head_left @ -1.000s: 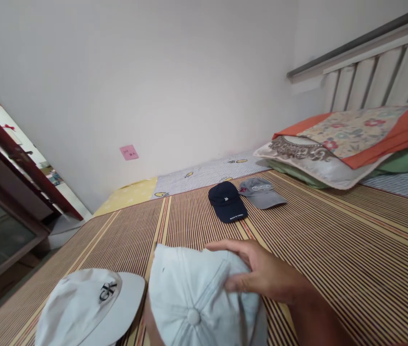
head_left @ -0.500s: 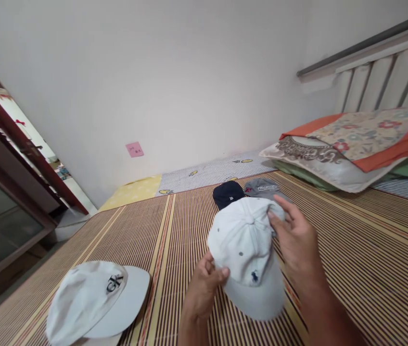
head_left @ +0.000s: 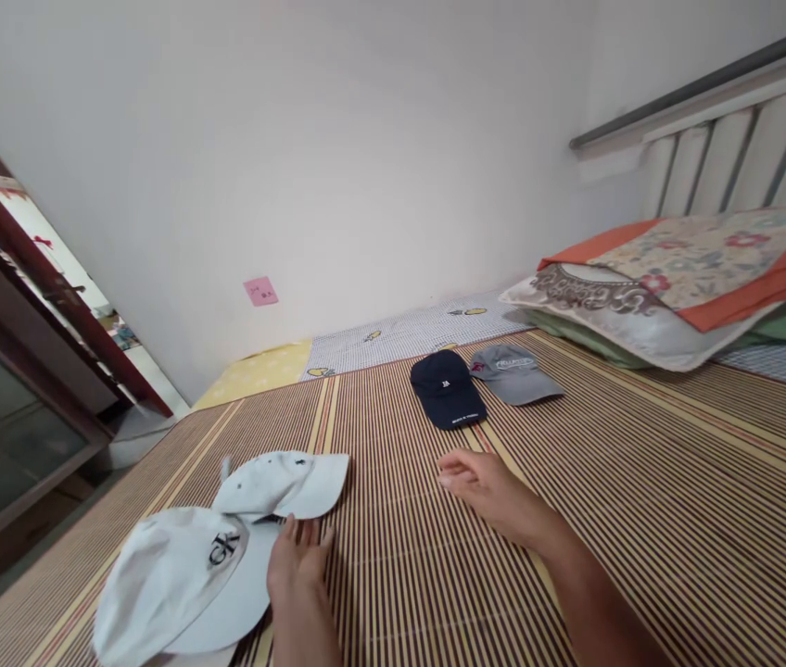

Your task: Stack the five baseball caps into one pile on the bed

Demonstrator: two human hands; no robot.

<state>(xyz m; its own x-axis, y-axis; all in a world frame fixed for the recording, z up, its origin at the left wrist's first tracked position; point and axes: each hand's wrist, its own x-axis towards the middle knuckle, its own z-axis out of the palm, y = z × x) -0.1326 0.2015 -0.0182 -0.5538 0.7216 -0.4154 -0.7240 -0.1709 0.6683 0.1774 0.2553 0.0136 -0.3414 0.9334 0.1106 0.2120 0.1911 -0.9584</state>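
Note:
A pale cap point(head_left: 274, 484) with a small dark emblem lies on the striped mat, its brim pointing right. It touches a larger white cap point(head_left: 163, 579) marked CK. Just below the pale cap's brim is my left hand point(head_left: 299, 556), fingers stretched and apart; whether the tips touch the brim I cannot tell. My right hand point(head_left: 482, 480) hovers over the mat with slightly curled fingers and holds nothing. Beyond it sit a navy cap point(head_left: 445, 384) and a grey cap point(head_left: 514, 375), side by side with brims toward me.
The striped mat point(head_left: 393, 574) covers the bed. Pillows with a floral cover point(head_left: 705, 255) are piled at the right, by a white radiator point(head_left: 747, 153). A pink note point(head_left: 260, 291) is stuck on the wall. At the left is a doorway with a reddish frame point(head_left: 80, 315).
The pale cap went from between both hands to the mat on the left, beside the CK cap. Both hands let it go. The navy and grey caps are now fully visible.

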